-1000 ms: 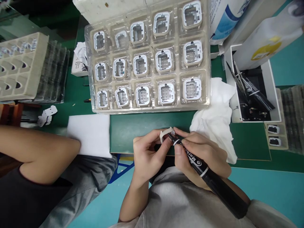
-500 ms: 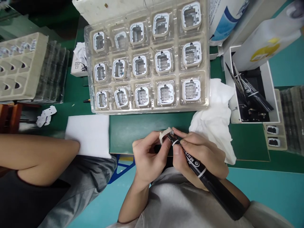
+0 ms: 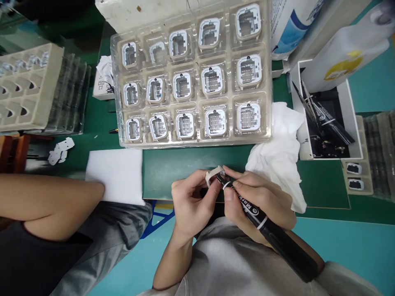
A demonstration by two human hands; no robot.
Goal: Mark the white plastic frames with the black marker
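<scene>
Left hand [image 3: 191,201]: grip closed on a small white plastic frame [image 3: 213,174], pinched between thumb and fingertips, held just above the near edge of the worktop [image 3: 185,164], close to the person's body. Right hand [image 3: 259,201]: grip clenched around a black marker [image 3: 268,228], held like a pen. Marker tip touches the frame; its barrel slants back toward the person's right, white lettering facing up. The two hands meet at the frame.

Just beyond the hands, a bare strip of green mat. Past that, a clear plastic tray [image 3: 268,82] with three rows of five pockets, each pocket holding a white framed part like the held one. A crumpled white cloth [image 3: 280,152] lies beside the right hand, partly tucked under the tray's right corner. Further right, an open white box [image 3: 352,107] with dark pens and tools inside. Left of the hands, a white foam sheet [image 3: 115,174] on the worktop edge. Far left, a beige moulded tray [image 3: 27,82] on a stack of clear trays.

Another person's bare forearm [image 3: 49,201] rests at the left, well apart from the hands.
</scene>
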